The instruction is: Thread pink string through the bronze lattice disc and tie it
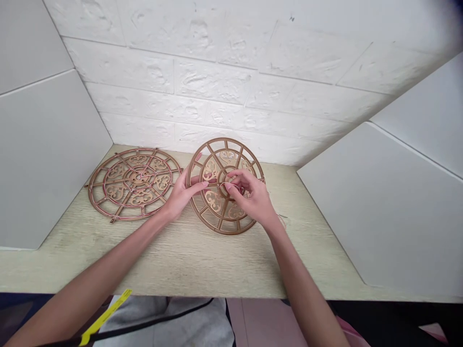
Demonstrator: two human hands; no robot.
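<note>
A round bronze-coloured openwork disc [213,200], with spokes and scroll ornaments, is tilted up above the table. My left hand [180,193] grips its left rim, thumb on the near face and fingers behind it. At the disc's centre ring my right hand [253,195] is closed in a pinch on a thin wire [233,185], partly hidden by the fingers. A second similar disc [119,192] lies flat on the table to the left, with pinkish wire running round its rings and centre.
The pale wooden table [202,270] meets a white brick-patterned wall [213,77] at the back. Grey-white panels stand at the left [47,159] and right [398,207]. Thin strands [282,219] lie beside my right wrist. A yellow tag [108,313] on a black cord hangs in front.
</note>
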